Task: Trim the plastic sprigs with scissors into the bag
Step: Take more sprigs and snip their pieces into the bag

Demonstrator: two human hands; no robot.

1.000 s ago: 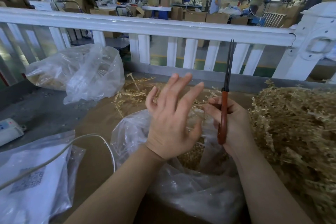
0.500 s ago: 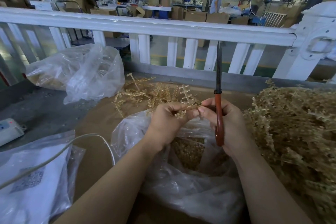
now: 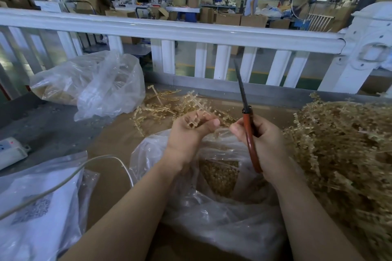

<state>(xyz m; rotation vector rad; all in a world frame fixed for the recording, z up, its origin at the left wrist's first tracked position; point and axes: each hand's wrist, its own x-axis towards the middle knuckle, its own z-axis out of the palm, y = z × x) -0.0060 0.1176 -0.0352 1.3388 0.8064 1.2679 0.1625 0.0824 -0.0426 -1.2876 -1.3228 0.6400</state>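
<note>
The left hand is curled round a pale gold plastic sprig, fingers and thumb closed on its stem so that the branching end sticks up past the knuckles; the right hand grips the red handles of the scissors, whose dark blades point up and away toward the white railing, and the blades appear closed together, well short of the sprig; both hands hover just above the mouth of the clear open bag, inside which a bed of small gold trimmings shows through the plastic; to the right a large heap of uncut sprigs lies on the brown table, and a smaller scatter of sprigs lies beyond the hands, near a second, crumpled bag at the far left; the step in hand looks to be the readying of a fresh sprig for cutting, since it is held but not yet between the blades; the next move probably calls for tilting the scissors down and opening them, bringing the sprig's branches between the blades, and keeping the cut directly over the bag's opening so that the pieces drop in rather than onto the table; the thin plastic lip near the right thumb could snag on the blades if they come down too low.
</note>
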